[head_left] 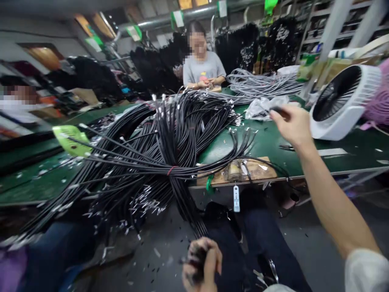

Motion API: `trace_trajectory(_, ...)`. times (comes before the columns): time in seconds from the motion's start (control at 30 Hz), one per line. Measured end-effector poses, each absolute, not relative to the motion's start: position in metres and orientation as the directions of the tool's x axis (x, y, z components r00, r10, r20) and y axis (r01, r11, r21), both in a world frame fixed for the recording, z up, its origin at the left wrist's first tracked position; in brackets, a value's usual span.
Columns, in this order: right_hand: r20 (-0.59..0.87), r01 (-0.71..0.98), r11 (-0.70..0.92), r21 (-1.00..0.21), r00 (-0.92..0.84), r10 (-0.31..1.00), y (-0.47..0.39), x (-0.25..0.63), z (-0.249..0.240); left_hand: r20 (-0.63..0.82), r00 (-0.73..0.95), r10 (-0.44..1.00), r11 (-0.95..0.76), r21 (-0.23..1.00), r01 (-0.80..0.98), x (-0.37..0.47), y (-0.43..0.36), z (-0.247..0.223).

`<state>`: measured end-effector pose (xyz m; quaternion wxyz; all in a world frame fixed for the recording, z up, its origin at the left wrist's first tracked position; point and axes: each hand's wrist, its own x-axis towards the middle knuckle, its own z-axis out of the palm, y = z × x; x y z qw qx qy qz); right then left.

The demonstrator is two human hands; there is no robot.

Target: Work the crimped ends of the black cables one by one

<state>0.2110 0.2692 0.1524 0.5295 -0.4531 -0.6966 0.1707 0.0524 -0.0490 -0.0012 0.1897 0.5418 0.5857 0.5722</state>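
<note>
A thick bundle of black cables (168,142) lies across the table edge, and its lower end runs down into my left hand (202,263). The fingers of that hand are closed around the cable ends, low in front of the table. My right hand (291,123) is raised over the right side of the table, thumb and fingers pinched together. Something small and dark shows at its fingertips, too blurred to name. Just beyond it lies a clear plastic bag (258,108). A red tie (172,170) sits where another group of black cables crosses the bundle.
A white fan (343,101) stands on the right. At the front edge is a wooden board (264,168) with a small fixture and a hanging tag (236,198). Grey cable coils (261,83) lie at the back, near a seated co-worker (202,67). Pliers (287,148) rest right of centre.
</note>
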Motion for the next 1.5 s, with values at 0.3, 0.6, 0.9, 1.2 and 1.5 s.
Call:
trace_trajectory(0.3, 0.518, 0.357, 0.598, -0.717, -0.3, 0.801, 0.061, 0.206, 0.01, -0.096, -0.629, 0.771, -0.056, 0.975, -0.217, 0.03, -0.044, 0.003)
trace_trajectory(0.6, 0.421, 0.059, 0.47, -0.881, -0.355, 0.834, 0.036, 0.181, -0.004, 0.096, -0.213, 0.972, -0.05, 0.976, 0.212, 0.035, -0.022, 0.003)
trace_trajectory(0.9, 0.407, 0.171, 0.485, -0.858, -0.35, 0.844, 0.045, 0.178, 0.0, 0.316, -0.075, 0.946, -0.249, 0.854, 0.457, 0.042, -0.018, -0.008)
trace_trajectory(1.2, 0.196, 0.321, 0.331, -0.887, -0.386, 0.901, 0.062, 0.162, -0.008, 0.245, -0.155, 0.957, -0.131, 0.843, 0.521, 0.047, -0.017, -0.017)
trace_trajectory(1.5, 0.058, 0.173, 0.194, -0.966, -0.586, 0.808, 0.083, 0.185, -0.006, 0.279, -0.272, 0.921, -0.101, 0.845, 0.526, 0.044, -0.014, -0.016)
